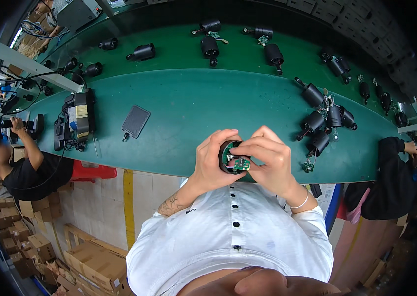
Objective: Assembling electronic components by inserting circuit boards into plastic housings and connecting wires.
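Observation:
My left hand [207,159] is wrapped round a black cylindrical housing [223,157], held with its open end facing me near the table's front edge. Green circuitry shows inside that opening. With closed fingers, my right hand [273,160] pinches at a small green circuit board [241,164] at the housing's mouth. The board sits partly outside the rim, and its far side is hidden by my fingers. To the right lies a cluster of similar black housings [313,121] with loose circuit boards and wires among them.
A dark flat pad [136,121] lies on the green table [179,103], left of my hands. Farther left stands black equipment [78,120] with cables. More black housings [210,47] rest on the green strip behind. People sit at both sides; cartons [95,264] are stacked lower left.

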`<state>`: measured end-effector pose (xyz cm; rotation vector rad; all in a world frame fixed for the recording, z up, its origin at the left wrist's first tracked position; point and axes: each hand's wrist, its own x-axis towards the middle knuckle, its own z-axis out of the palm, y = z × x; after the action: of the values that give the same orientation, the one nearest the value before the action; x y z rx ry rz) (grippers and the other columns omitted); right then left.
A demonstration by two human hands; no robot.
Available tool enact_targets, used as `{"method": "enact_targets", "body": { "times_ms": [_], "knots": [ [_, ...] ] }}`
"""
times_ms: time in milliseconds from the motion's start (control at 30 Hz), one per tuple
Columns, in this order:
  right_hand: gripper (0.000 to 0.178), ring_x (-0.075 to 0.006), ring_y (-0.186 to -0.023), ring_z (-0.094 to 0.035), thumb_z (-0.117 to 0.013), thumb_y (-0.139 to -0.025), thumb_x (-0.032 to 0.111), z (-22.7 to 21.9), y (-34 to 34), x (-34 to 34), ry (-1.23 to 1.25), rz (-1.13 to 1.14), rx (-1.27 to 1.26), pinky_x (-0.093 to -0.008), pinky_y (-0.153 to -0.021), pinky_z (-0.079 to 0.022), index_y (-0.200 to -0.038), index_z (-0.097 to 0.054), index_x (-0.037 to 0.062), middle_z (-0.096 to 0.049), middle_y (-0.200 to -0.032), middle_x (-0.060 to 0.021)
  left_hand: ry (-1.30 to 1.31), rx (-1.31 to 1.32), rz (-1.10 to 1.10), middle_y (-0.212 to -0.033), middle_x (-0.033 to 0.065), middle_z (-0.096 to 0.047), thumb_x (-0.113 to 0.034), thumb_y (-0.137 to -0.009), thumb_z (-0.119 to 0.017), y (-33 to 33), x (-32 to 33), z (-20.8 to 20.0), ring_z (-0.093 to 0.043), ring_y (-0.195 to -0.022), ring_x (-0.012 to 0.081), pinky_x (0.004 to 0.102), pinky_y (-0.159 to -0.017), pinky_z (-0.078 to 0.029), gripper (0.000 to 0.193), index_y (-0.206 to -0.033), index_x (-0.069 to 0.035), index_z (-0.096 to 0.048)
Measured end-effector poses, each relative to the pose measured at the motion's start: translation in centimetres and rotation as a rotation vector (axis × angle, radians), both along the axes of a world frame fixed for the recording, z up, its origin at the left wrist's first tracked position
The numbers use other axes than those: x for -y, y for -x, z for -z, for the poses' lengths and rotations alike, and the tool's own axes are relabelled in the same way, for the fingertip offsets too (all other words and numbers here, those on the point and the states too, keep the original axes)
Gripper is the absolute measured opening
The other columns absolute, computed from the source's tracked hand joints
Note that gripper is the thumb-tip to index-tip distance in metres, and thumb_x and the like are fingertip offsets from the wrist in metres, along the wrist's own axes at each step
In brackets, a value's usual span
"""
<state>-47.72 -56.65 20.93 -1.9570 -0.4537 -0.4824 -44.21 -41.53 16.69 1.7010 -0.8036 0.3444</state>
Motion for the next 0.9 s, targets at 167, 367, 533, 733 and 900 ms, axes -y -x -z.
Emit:
{"method": "enact_targets", "body": {
  "times_ms": [167, 367, 533, 733, 900],
  "knots": [
    [0.023, -0.0147, -0.069, -0.05, -0.072, -0.059, -0.008, -0.3, -0.4, 0.8, -0.037, -0.06, -0.033, -0.0236, -0.061, -0.043, -0.078, -0.073, 0.0055, -0.07, -0.081, -0.0022, 0.023, 0.038, 0.006, -0.089, 0.0071, -0.067, -0.002, -0.051, -0.08, -0.2, 0.0, -0.1, -0.062, -0.071, 0.0198, 0.0294, -0.065, -0.049, 0.077, -0.122, -0.003, -0.049],
    [0.023, -0.0153, -0.074, -0.05, -0.073, -0.059, -0.006, -0.5, 0.2, 0.1, 0.115, 0.002, 0.077, -0.0247, -0.063, -0.043, -0.079, -0.074, 0.006, -0.07, -0.086, -0.0022, 0.034, 0.045, 0.007, -0.09, 0.0076, -0.066, -0.004, -0.055, -0.08, -0.3, -0.2, -0.1, -0.059, -0.07, 0.0203, 0.0303, -0.064, -0.049, 0.074, -0.122, -0.004, -0.048],
    [0.028, -0.017, -0.08, -0.052, -0.076, -0.058, -0.004, -1.4, -0.1, -0.7, -0.021, 0.099, -0.012, -0.0275, -0.069, -0.046, -0.084, -0.074, 0.0056, -0.071, -0.091, -0.0034, 0.06, 0.129, -0.019, -0.096, 0.009, -0.064, -0.005, -0.06, -0.078, -0.3, 0.0, -0.6, -0.056, -0.08, 0.0216, 0.0316, -0.066, -0.048, 0.079, -0.129, -0.005, -0.041],
    [0.037, -0.0199, -0.089, -0.058, -0.08, -0.056, -0.001, -0.9, -0.9, -0.7, -0.297, -0.083, -0.226, -0.0318, -0.083, -0.048, -0.092, -0.075, 0.0049, -0.071, -0.094, -0.0058, 0.19, 0.223, -0.148, -0.105, 0.0102, -0.06, -0.007, -0.067, -0.076, 0.0, 0.8, -0.4, -0.046, -0.106, 0.0259, 0.0325, -0.072, -0.047, 0.094, -0.144, -0.01, -0.021],
    [0.041, -0.0209, -0.092, -0.061, -0.081, -0.056, -0.001, 0.7, -1.5, -0.6, -0.311, -0.174, -0.215, -0.0352, -0.092, -0.047, -0.096, -0.075, 0.0042, -0.072, -0.095, -0.0066, -0.015, 0.222, -0.185, -0.127, 0.0195, -0.036, -0.006, -0.064, -0.076, -0.2, -0.3, -0.5, -0.043, -0.113, 0.0274, 0.0324, -0.071, -0.049, 0.119, -0.148, -0.018, 0.007]
  ]
}}
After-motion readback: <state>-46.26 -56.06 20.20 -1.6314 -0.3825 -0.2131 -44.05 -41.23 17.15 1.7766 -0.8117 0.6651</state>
